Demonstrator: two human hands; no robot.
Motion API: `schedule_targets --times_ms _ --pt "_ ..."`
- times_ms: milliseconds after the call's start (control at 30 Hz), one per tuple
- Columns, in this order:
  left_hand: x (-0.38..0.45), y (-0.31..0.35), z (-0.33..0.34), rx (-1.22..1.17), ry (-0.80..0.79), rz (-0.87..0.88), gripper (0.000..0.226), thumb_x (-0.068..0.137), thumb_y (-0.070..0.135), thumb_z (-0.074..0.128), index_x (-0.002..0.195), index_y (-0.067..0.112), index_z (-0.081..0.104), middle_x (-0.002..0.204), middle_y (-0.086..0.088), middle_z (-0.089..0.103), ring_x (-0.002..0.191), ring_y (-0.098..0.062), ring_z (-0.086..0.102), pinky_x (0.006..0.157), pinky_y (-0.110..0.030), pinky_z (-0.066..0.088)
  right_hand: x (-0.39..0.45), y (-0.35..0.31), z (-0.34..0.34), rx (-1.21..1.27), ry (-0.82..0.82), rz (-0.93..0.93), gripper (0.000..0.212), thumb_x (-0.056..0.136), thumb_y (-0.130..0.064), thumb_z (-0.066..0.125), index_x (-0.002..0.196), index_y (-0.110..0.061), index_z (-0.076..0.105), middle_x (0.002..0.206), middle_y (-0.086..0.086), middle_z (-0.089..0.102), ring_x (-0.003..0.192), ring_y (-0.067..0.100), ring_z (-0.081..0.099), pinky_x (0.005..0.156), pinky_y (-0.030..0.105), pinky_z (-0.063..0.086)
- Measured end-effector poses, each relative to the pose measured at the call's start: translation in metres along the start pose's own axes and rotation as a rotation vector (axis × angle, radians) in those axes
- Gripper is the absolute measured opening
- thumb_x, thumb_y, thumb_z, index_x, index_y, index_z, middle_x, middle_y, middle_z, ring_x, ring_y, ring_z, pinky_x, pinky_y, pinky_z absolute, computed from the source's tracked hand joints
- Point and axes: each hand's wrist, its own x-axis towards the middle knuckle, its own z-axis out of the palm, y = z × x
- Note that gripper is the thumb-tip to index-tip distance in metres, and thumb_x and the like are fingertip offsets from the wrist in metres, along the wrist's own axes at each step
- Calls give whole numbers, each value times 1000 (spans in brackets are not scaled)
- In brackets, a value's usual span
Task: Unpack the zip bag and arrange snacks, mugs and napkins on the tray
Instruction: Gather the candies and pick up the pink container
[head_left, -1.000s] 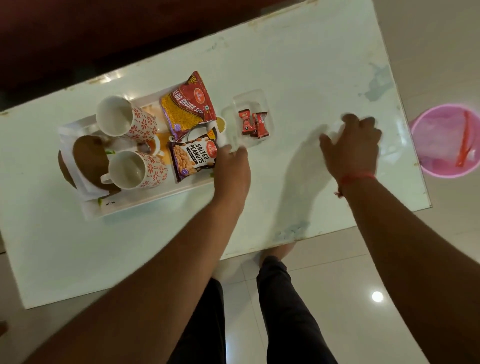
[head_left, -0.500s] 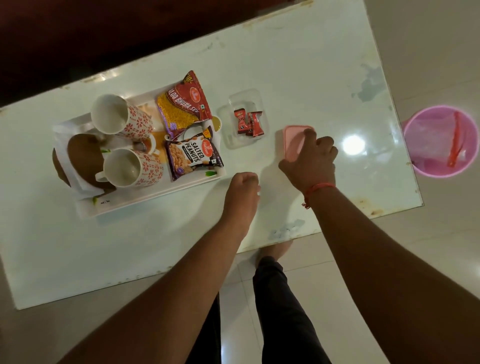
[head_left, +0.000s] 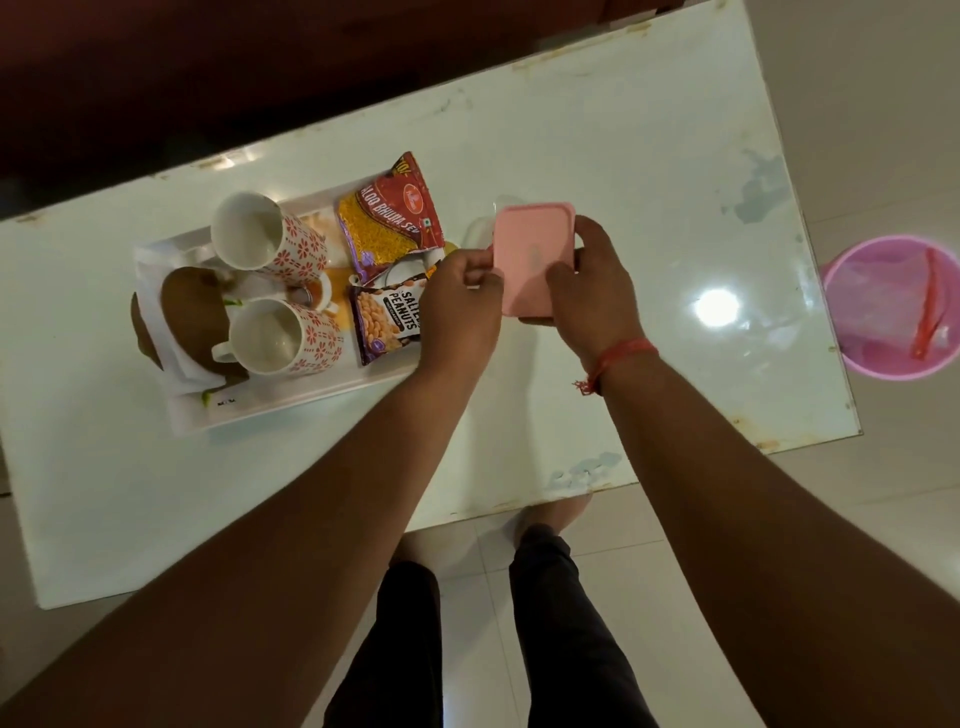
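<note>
Both hands hold a pink plastic lid (head_left: 532, 257) above a clear container (head_left: 480, 234) on the white table (head_left: 623, 156): the right hand (head_left: 592, 291) grips its right edge, the left hand (head_left: 460, 306) pinches its left edge. Just left, the white tray (head_left: 291, 410) carries two patterned mugs (head_left: 288, 335), a peanut packet (head_left: 389, 322), a bhujia sev packet (head_left: 395, 213) and napkins (head_left: 166, 322).
</note>
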Motion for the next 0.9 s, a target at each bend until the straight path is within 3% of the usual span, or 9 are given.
schedule_targets --times_ms 67,133,200,267,433,600,733,833,900 --pt "12 2 1 131 52 64 21 93 15 57 113 17 65 113 1 65 103 -16 61 83 -28 52 9 -6 9 -40 7 9 55 89 -2 38 142 -15 43 117 11 59 102 28 59 55 31 62" --pt "26 2 0 274 92 175 23 94 15 56 115 14 66 124 -4 59 111 -20 58 86 -26 49 18 -9 18 -75 49 2 48 89 -2 39 136 -8 48 122 14 58 107 32 59 64 37 62" --pt "39 3 -1 396 88 255 24 95 13 55 117 11 65 128 -8 55 115 -22 56 87 -23 45 26 -12 26 -207 106 -4 40 93 -5 41 132 -4 51 127 17 55 109 33 58 71 30 50" --pt "49 5 0 488 47 276 29 95 9 53 122 9 63 130 -10 56 115 -24 58 85 -22 42 29 -12 32 -324 145 11 35 96 -8 41 130 -5 51 129 15 51 106 32 59 75 30 40" --pt "63 13 0 559 -13 264 29 92 2 50 117 5 64 122 -12 66 111 -27 61 79 -26 45 24 -3 46 -403 183 2 30 93 -8 41 122 -10 49 125 11 46 106 35 58 73 37 39" --pt "61 13 2 557 -53 216 25 88 2 50 108 7 64 114 -10 68 104 -27 62 72 -27 43 23 6 43 -362 229 -12 43 90 -2 43 132 -12 45 129 11 42 115 34 51 81 35 41" --pt "60 9 3 511 -82 182 22 86 2 51 104 6 62 110 -10 67 102 -26 61 71 -27 43 25 12 38 -290 216 -20 59 85 3 41 141 -13 39 133 12 41 112 37 55 88 44 50" --pt "60 7 5 477 -103 139 28 87 2 52 113 9 59 115 -11 66 103 -26 62 64 -23 40 27 13 34 -286 214 -24 71 83 4 42 150 -16 30 138 11 42 117 32 54 94 44 50" --pt "60 7 7 452 -125 125 41 88 1 52 127 14 55 121 -13 65 108 -27 62 62 -21 43 30 14 32 -297 212 -57 70 82 3 40 149 -19 35 132 11 45 116 31 54 95 45 50"
